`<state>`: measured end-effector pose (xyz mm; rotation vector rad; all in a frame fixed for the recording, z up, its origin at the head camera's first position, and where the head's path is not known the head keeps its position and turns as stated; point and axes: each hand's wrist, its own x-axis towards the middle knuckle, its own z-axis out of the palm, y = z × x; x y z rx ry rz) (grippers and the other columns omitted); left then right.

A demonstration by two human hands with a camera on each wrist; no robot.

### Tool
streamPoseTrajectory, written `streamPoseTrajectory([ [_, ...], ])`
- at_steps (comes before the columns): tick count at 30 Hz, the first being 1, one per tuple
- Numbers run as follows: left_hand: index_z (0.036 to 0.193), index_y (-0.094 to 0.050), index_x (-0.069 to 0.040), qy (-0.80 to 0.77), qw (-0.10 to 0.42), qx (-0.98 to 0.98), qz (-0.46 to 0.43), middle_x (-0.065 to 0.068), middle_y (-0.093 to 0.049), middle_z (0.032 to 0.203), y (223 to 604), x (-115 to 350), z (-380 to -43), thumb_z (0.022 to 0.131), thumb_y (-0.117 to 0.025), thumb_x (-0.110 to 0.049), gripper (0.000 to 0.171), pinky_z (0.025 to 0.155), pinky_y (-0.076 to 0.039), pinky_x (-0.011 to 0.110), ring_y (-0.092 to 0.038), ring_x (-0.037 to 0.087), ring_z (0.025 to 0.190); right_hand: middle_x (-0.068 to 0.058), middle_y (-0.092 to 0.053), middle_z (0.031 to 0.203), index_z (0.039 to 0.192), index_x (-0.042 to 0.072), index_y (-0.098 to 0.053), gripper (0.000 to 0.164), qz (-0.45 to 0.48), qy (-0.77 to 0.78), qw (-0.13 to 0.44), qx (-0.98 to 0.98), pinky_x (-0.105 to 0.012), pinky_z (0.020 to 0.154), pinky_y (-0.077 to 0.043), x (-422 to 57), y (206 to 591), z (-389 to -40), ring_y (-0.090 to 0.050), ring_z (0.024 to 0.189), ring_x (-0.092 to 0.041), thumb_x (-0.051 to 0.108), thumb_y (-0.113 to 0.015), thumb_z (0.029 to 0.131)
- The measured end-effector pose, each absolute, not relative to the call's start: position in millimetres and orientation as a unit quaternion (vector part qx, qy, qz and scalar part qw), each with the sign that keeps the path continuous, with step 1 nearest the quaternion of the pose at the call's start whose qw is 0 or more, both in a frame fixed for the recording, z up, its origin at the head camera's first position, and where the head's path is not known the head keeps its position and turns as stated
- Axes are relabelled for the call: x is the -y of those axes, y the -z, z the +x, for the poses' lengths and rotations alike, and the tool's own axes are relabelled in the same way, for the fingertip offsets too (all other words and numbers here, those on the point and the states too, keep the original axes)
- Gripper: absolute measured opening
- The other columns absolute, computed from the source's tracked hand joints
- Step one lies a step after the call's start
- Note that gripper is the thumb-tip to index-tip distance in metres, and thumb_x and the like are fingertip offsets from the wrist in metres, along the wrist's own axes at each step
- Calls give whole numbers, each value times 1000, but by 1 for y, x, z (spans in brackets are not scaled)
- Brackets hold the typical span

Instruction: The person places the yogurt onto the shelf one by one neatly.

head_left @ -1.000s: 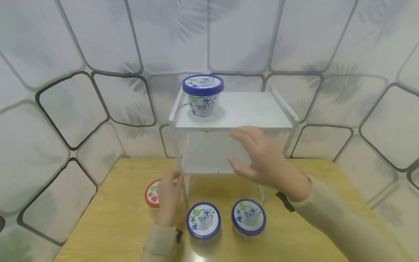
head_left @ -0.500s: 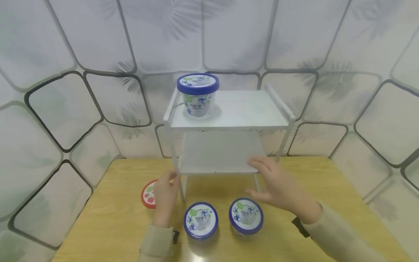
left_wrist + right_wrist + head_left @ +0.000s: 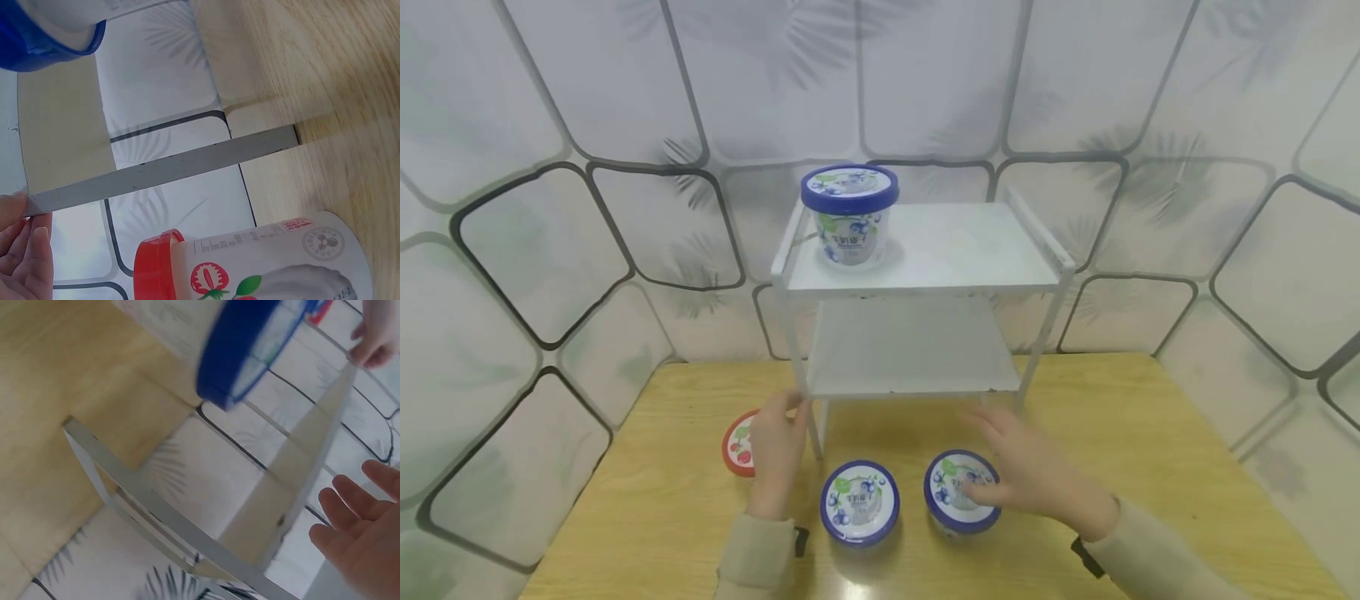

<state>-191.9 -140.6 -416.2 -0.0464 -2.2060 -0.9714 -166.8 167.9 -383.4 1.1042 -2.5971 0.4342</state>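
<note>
Right hand [image 3: 1037, 467] lowered since earlier frame towards a blue-lidded tub [image 3: 951, 497], fingers parted, empty; left hand [image 3: 777, 454] pinches rack post [image 3: 793, 350], where a tug could topple the upper tub [image 3: 852, 218].

My left hand [image 3: 777, 457] and right hand [image 3: 1033, 468] are bare, with rounded fingertips [image 3: 321, 534]. My left sleeve [image 3: 752, 567] and right sleeve [image 3: 1157, 560] are long, both the same plain beige, and the left one is creased behind its cuff [image 3: 766, 533]. A small, dark, angular piece [image 3: 802, 542] juts out on the thumb side of the left sleeve, and a similar dark tab [image 3: 1087, 557] shows by the right one; what they are I can't make out.
</note>
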Motion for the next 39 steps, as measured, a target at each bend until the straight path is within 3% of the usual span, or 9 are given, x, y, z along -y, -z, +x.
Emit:
streamPoseTrajectory([
  [6,89,-62,1,375,356,856,-16,16,-64,86,417,141,-193,78,-65,-6,13,58,-53,33,-62,26,75,-15,-43,127,128,1,-41,85,357,-143,62,921,-44,94,-36,-165,405,-164,-40,116,-30,52,-69,65],
  [14,92,-62,2,375,348,859,-16,17,-64,88,418,141,-193,79,-64,-6,15,59,-53,33,-62,26,76,-11,-41,128,132,8,-38,97,353,-118,14,928,-43,93,-37,-163,429,-164,-39,116,-26,68,-62,59],
  [23,94,-62,1,380,331,864,0,17,-64,91,415,140,-192,80,-64,-8,16,61,-53,34,-61,26,79,-15,-38,130,133,6,-35,98,362,-129,5,923,-48,95,-33,-162,440,-163,-35,118,-32,62,-66,60],
  [39,91,-62,2,379,350,857,-16,18,-64,87,418,141,-192,78,-65,-6,15,60,-53,35,-62,28,76,-16,-33,134,135,6,-31,97,360,-148,-11,921,-51,92,-35,-161,443,-162,-34,119,-34,58,-66,62],
])
